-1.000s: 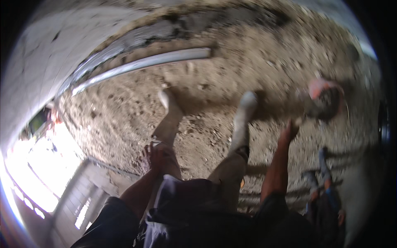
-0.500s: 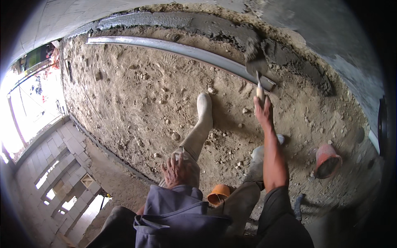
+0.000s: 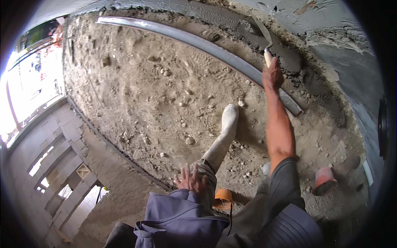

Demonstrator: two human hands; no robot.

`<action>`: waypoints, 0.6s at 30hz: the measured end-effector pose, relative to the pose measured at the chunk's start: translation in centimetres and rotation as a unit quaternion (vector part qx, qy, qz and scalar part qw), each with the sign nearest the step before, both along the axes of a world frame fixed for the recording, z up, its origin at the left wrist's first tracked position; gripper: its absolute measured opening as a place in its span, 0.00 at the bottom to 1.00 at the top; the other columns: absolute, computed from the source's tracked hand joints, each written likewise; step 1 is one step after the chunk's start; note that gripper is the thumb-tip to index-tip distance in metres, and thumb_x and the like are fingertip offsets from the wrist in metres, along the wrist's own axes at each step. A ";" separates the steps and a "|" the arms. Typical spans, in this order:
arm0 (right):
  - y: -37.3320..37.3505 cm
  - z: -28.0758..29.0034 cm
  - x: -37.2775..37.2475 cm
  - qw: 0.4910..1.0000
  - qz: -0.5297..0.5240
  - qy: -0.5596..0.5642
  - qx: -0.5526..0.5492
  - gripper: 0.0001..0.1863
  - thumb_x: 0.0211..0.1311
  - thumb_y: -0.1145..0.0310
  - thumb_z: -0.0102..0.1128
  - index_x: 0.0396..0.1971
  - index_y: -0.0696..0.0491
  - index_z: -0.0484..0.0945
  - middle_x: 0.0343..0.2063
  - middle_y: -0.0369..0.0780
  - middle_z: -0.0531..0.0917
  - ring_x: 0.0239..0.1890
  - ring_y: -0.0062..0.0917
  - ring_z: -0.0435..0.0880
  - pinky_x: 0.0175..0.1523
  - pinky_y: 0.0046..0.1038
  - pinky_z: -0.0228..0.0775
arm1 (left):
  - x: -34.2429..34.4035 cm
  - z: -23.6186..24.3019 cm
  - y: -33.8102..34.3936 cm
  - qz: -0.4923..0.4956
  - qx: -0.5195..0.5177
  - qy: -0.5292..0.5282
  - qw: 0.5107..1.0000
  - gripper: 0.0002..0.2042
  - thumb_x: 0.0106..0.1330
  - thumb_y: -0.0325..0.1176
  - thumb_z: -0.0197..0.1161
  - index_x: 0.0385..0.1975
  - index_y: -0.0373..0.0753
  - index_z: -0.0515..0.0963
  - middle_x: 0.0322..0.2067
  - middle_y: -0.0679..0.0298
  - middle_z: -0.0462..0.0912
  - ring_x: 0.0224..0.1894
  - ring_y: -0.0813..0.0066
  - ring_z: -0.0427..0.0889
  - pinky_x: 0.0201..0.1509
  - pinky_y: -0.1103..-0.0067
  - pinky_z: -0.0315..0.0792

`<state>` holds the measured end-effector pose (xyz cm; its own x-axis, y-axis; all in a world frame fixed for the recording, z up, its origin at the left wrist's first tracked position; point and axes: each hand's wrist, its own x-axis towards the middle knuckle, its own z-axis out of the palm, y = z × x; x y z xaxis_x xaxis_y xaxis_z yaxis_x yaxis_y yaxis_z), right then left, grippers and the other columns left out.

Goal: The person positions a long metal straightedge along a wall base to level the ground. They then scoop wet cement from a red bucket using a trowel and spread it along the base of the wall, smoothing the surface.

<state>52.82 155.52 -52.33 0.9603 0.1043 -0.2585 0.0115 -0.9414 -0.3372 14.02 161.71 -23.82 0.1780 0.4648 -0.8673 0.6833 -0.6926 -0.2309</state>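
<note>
My right hand (image 3: 273, 75) is closed round the pale handle of a trowel (image 3: 268, 58). The narrow blade, seen nearly edge-on, reaches over a strip of wet grey mortar (image 3: 285, 60) toward the foot of the wall; whether it touches the mortar I cannot tell. Just below that hand, a long straight metal bar (image 3: 186, 40) lies on the ground alongside the strip, its near end beneath my forearm. Spread flat, the fingers of my left hand (image 3: 192, 180) rest on my bent left knee and hold nothing.
Stones dot the sandy ground (image 3: 136, 82) around my pale boot (image 3: 230, 120). An orange bucket (image 3: 223, 197) stands by my legs, a red bucket (image 3: 324, 182) tilts at the right. A rough plastered wall (image 3: 351, 66) rises on the right; grey blocks (image 3: 62, 124) are at the left.
My right arm has reached farther forward, taking the trowel from above the bar's end to the wall's foot. Its blade has turned from broad face to edge. My view has shifted; the left hand stays put.
</note>
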 end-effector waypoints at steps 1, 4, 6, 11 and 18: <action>1.1 0.2 -0.4 0.999 -0.033 0.017 0.029 0.18 0.58 0.57 0.58 0.41 0.51 0.67 0.37 0.46 0.79 0.38 0.46 0.80 0.38 0.45 0.73 | 0.3 0.0 0.1 0.014 0.000 0.003 1.000 0.35 0.63 0.56 0.48 0.67 0.47 0.52 0.67 0.51 0.51 0.69 0.51 0.50 0.67 0.48 0.41; 2.0 -2.2 -1.5 0.988 -0.084 0.043 0.119 0.22 0.58 0.53 0.56 0.45 0.53 0.68 0.38 0.52 0.78 0.40 0.48 0.79 0.40 0.44 0.73 | 0.9 0.0 1.1 0.034 -0.019 0.013 0.999 0.35 0.63 0.56 0.48 0.67 0.47 0.52 0.67 0.51 0.52 0.69 0.51 0.50 0.67 0.48 0.41; 2.8 -3.8 -2.2 0.971 -0.114 0.117 0.173 0.23 0.62 0.52 0.50 0.42 0.60 0.71 0.34 0.54 0.79 0.37 0.37 0.82 0.37 0.40 0.75 | 1.6 0.0 1.8 0.036 -0.027 0.019 0.999 0.35 0.63 0.56 0.48 0.67 0.48 0.52 0.67 0.51 0.52 0.69 0.51 0.50 0.67 0.48 0.41; 8.0 -3.4 -1.9 0.822 -0.264 0.366 0.348 0.27 0.65 0.49 0.46 0.39 0.63 0.72 0.28 0.53 0.80 0.37 0.30 0.83 0.36 0.38 0.75 | 0.6 -0.7 1.9 0.035 -0.016 0.024 0.999 0.34 0.63 0.55 0.48 0.67 0.48 0.52 0.67 0.51 0.53 0.69 0.52 0.50 0.67 0.49 0.41; 7.0 -4.7 -3.0 0.960 0.031 0.202 0.189 0.27 0.68 0.47 0.38 0.44 0.60 0.66 0.40 0.59 0.75 0.40 0.52 0.78 0.42 0.46 0.71 | 0.6 -1.0 2.0 0.029 -0.036 0.029 0.999 0.34 0.63 0.55 0.48 0.68 0.48 0.52 0.67 0.52 0.52 0.69 0.52 0.50 0.68 0.49 0.40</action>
<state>49.85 162.57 -57.07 0.7788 0.3174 -0.5411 -0.1409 -0.7520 -0.6439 14.64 163.74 -24.87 0.1005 0.4097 -0.9067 0.7090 -0.6688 -0.2236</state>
